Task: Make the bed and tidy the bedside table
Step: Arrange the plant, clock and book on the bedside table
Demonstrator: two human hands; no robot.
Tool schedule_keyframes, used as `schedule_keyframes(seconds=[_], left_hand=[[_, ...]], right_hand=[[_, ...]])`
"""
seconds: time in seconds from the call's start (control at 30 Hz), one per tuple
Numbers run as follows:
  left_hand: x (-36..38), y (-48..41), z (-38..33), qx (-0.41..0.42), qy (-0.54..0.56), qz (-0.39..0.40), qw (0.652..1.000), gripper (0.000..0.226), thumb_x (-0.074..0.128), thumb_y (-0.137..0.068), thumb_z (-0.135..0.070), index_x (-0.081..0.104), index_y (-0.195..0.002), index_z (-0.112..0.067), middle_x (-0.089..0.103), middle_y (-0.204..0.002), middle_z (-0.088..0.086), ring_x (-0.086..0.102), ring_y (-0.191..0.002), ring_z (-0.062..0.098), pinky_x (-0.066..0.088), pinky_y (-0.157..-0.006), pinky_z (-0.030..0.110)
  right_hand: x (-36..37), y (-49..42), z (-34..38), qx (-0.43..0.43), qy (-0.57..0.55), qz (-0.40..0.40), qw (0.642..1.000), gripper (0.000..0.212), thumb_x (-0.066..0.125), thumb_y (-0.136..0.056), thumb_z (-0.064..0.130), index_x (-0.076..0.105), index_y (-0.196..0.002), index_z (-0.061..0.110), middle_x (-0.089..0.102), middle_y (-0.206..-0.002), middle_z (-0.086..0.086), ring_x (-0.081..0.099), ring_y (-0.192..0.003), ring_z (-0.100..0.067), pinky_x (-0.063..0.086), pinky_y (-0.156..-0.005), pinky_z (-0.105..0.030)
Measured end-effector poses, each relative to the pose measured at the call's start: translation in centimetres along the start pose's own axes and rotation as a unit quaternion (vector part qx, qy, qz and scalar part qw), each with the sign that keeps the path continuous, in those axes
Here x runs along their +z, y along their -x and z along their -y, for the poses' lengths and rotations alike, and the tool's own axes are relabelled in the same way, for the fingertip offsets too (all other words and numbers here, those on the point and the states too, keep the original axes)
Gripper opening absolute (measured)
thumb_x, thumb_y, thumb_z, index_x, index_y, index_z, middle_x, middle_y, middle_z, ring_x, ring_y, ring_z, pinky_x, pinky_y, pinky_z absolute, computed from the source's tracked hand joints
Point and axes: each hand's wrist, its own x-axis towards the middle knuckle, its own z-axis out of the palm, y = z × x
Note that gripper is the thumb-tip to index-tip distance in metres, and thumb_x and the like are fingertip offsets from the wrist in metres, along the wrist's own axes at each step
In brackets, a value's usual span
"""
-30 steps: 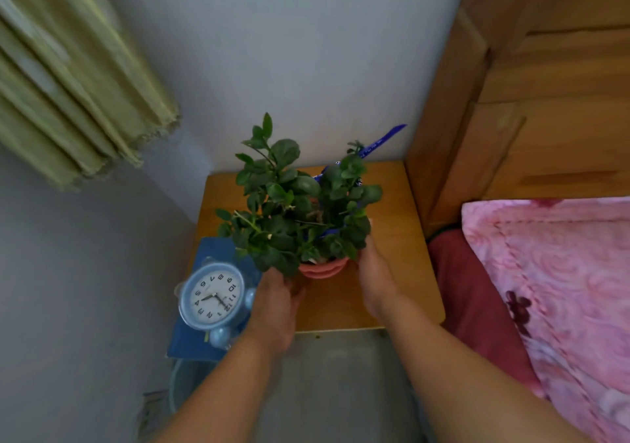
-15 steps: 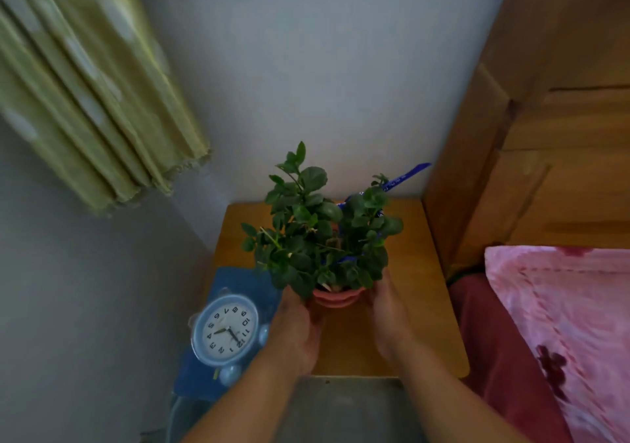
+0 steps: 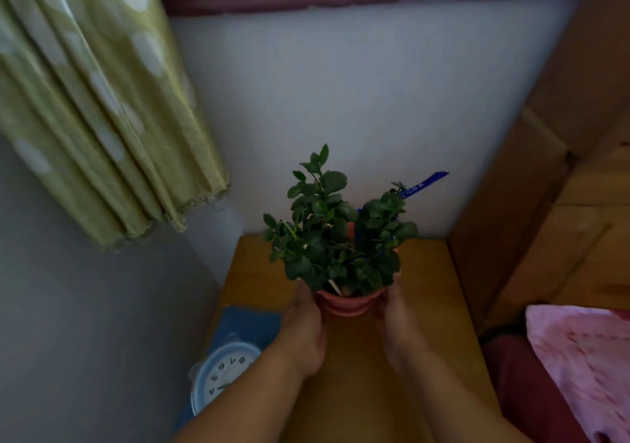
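We have moved the plant pot [image 3: 346, 304] back toward the wall on the counter [image 3: 436, 289], away from the clock [image 3: 221, 374]. Our left hand [image 3: 301, 332] and right hand [image 3: 397, 326] still grip its sides, so the placing looks nearly done.

Salmon-pink pot [image 3: 344, 304] between left hand [image 3: 303, 333] and right hand [image 3: 397, 326], dark green leaves [image 3: 327, 238] above, blue tag [image 3: 426, 183], light blue clock [image 3: 221, 374] with white face beside left hand, green-yellow curtain [image 3: 85, 102] with pale dots

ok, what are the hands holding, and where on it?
The potted plant, by its pink pot: left hand on the left side, right hand on the right.
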Motion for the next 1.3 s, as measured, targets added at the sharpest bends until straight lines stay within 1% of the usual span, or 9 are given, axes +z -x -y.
schedule_keyframes(seconds=[0.1,0.23,0.4,0.57,0.7,0.8,0.93,1.1,1.3], left_hand=[[0.1,-0.9,-0.7,0.003,-0.002,0.005,1.0,0.031,0.034,-0.105,-0.032,0.065,-0.102,-0.025,0.073,-0.084,-0.006,0.064,-0.086,0.012,0.052,-0.053,0.02],[0.5,-1.6,-1.8,0.004,-0.01,0.003,1.0,0.034,0.031,-0.104,-0.041,0.062,-0.1,-0.028,0.069,-0.092,-0.002,0.063,-0.086,0.013,0.051,-0.045,0.017],[0.3,-2.7,-2.5,0.004,-0.062,0.002,0.998,0.038,0.03,-0.101,-0.052,0.06,-0.111,-0.03,0.066,-0.102,-0.004,0.06,-0.093,0.011,0.048,-0.057,0.022],[0.3,-2.9,-3.5,-0.002,-0.101,0.027,0.995,0.036,0.03,-0.099,-0.054,0.06,-0.101,-0.034,0.064,-0.096,-0.008,0.059,-0.088,0.007,0.044,-0.053,0.018],[0.1,-3.4,-3.9,-0.005,-0.105,0.019,0.994,0.042,0.033,-0.098,-0.056,0.061,-0.117,-0.031,0.067,-0.103,-0.005,0.061,-0.094,0.011,0.046,-0.055,0.021],[-0.3,-3.9,-3.9,-0.008,-0.104,0.011,0.994,0.046,0.031,-0.099,-0.056,0.058,-0.125,-0.029,0.065,-0.106,-0.004,0.06,-0.096,0.01,0.046,-0.053,0.019],[-0.6,-4.4,-3.7,-0.01,-0.103,0.002,0.995,0.048,0.034,-0.098,-0.056,0.056,-0.129,-0.028,0.066,-0.109,-0.002,0.059,-0.102,0.013,0.046,-0.063,0.025],[-0.5,-4.2,-3.8,-0.009,-0.111,0.013,0.994,0.043,0.031,-0.099,-0.055,0.058,-0.121,-0.03,0.063,-0.097,-0.007,0.058,-0.093,0.008,0.041,-0.058,0.023],[-0.5,-4.6,-3.9,-0.018,-0.124,0.016,0.992,0.037,0.029,-0.098,-0.056,0.059,-0.094,-0.035,0.061,-0.089,-0.007,0.057,-0.085,0.008,0.041,-0.056,0.024]], right_hand=[[0.3,-1.1,0.4,-0.002,-0.006,-0.01,1.0,0.062,0.027,-0.092,0.065,0.043,-0.142,0.031,0.054,-0.136,0.009,0.048,-0.127,-0.011,0.033,-0.113,-0.04],[0.9,-2.1,1.1,0.006,-0.003,-0.003,1.0,0.056,0.027,-0.095,0.063,0.044,-0.141,0.036,0.054,-0.136,0.011,0.046,-0.129,-0.011,0.031,-0.114,-0.041],[1.2,-2.7,1.6,0.011,0.012,-0.003,1.0,0.059,0.021,-0.096,0.061,0.038,-0.145,0.032,0.048,-0.136,0.012,0.041,-0.131,-0.013,0.031,-0.11,-0.032],[1.6,-3.5,1.8,0.008,0.019,-0.008,1.0,0.069,0.024,-0.09,0.068,0.035,-0.147,0.029,0.046,-0.142,0.01,0.041,-0.132,-0.013,0.031,-0.112,-0.034],[1.9,-4.2,1.7,0.013,0.003,-0.012,1.0,0.067,0.026,-0.092,0.068,0.038,-0.146,0.03,0.047,-0.144,0.006,0.042,-0.133,-0.016,0.031,-0.114,-0.043],[2.1,-4.1,1.7,0.003,0.002,-0.017,1.0,0.063,0.025,-0.093,0.065,0.035,-0.146,0.032,0.047,-0.143,0.008,0.043,-0.132,-0.013,0.031,-0.115,-0.041],[2.2,-4.0,1.7,-0.001,0.006,-0.026,1.0,0.066,0.026,-0.092,0.067,0.037,-0.146,0.031,0.049,-0.142,0.007,0.045,-0.13,-0.014,0.032,-0.114,-0.041],[2.6,-3.3,2.2,0.002,0.007,-0.023,1.0,0.064,0.021,-0.094,0.063,0.037,-0.145,0.026,0.047,-0.142,0.004,0.041,-0.133,-0.016,0.032,-0.107,-0.031],[3.3,-3.0,2.0,0.003,0.008,-0.044,0.999,0.066,0.021,-0.093,0.064,0.039,-0.144,0.025,0.05,-0.137,0.006,0.044,-0.121,-0.009,0.033,-0.098,-0.024]])
